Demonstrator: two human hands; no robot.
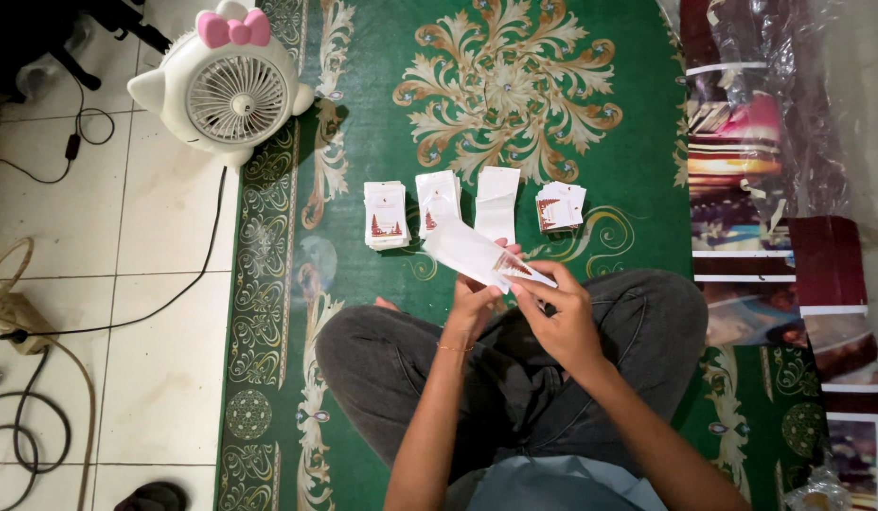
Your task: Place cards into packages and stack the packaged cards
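White card point(477, 254), both hands' grip, stacks point(387, 216) beyond

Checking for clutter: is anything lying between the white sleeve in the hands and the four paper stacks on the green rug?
Nothing visible does. Both the left hand and right hand hold the white sleeve, which already overlaps the stacks; only bare rug surrounds them.

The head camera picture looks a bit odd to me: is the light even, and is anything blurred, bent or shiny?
Head view: light is brightest mid-frame on the green carpet and the white paper stacks, dimmer toward the corners; the top left is near black. The tile floor lines bow, a wide-lens bend. Plastic wrap at top right shows glare. The left hand and right hand on the envelope look slightly soft.
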